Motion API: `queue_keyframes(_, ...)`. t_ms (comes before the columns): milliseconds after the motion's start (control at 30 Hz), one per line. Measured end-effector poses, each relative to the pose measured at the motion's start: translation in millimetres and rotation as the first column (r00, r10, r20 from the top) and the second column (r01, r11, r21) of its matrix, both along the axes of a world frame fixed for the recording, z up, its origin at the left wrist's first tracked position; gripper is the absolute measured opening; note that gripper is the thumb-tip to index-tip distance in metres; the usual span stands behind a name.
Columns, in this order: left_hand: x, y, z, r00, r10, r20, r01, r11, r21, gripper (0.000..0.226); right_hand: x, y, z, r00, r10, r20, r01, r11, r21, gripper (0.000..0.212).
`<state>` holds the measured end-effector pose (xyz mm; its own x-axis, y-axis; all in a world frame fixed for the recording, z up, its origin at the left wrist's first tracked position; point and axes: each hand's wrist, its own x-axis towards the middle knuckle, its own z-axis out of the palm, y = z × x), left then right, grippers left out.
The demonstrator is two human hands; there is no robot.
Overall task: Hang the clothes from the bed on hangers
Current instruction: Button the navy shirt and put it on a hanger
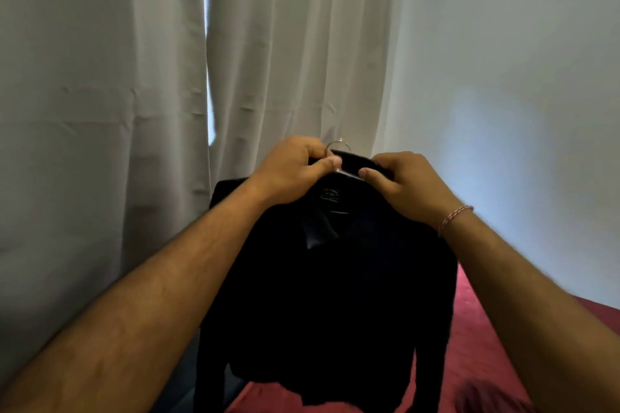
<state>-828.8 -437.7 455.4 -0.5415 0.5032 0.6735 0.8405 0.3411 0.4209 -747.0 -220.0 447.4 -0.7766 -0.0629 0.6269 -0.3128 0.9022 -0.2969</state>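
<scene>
Head view: left hand (295, 171) and right hand (407, 183) both pinching collar of dark shirt (328, 295), held up on hanger (337, 146), hook poking out above. Behind, pale curtain (134, 77); below, red bed (476, 345).

A black collared shirt (328, 295) hangs upright on a hanger, whose metal hook (338, 144) shows above the collar, over the red bed (476, 339).

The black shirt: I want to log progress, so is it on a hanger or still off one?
On one: the black shirt hangs spread, a metal hook above its collar, both hands gripping there.
</scene>
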Motion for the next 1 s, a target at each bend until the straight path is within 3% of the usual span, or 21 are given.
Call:
queue_keyframes(100,3,-8,-1,0.981,-0.129,0.145,0.136,0.99,-0.041,0.015,-4,6,-1,0.999,0.051,0.014,-0.051,0.998,-0.03,0.034)
queue_keyframes(267,14,-8,-14,0.982,-0.077,0.175,0.097,0.99,-0.104,0.02,-14,9,-11,0.99,0.095,0.107,-0.089,0.994,-0.06,0.042)
queue_keyframes(367,19,-21,-25,0.977,-0.007,0.215,0.068,0.959,-0.275,0.052,-21,7,-17,0.986,0.121,0.115,-0.108,0.987,-0.116,0.041)
queue_keyframes(433,23,-28,-34,0.986,0.039,0.165,0.017,0.945,-0.327,0.064,-23,6,-21,0.98,0.159,0.117,-0.145,0.982,-0.12,0.036)
queue_keyframes(567,35,-38,-51,0.987,0.158,0.038,-0.147,0.967,-0.21,0.042,-26,1,-33,0.942,0.317,0.111,-0.301,0.943,-0.14,0.018)
queue_keyframes(600,39,-39,-54,0.984,0.175,0.028,-0.167,0.969,-0.184,0.038,-22,-4,-34,0.924,0.372,0.088,-0.357,0.922,-0.15,0.023)
queue_keyframes(700,52,-44,-56,0.985,0.165,0.042,-0.154,0.971,-0.184,0.035,-15,-28,-30,0.889,0.456,-0.038,-0.457,0.889,-0.02,0.02)
queue_keyframes(767,61,-47,-54,0.987,0.152,0.059,-0.138,0.971,-0.195,0.036,-13,-43,-22,0.896,0.429,-0.114,-0.427,0.903,0.041,0.006)
queue_keyframes(900,80,-73,-48,0.964,0.264,0.007,-0.257,0.943,-0.214,0.048,-2,-65,-7,0.922,0.34,-0.187,-0.319,0.938,0.131,0.023)
queue_keyframes(1000,91,-109,-46,0.89,0.435,-0.134,-0.452,0.807,-0.381,0.037,3,-83,-1,0.939,0.273,-0.209,-0.259,0.961,0.095,0.02)
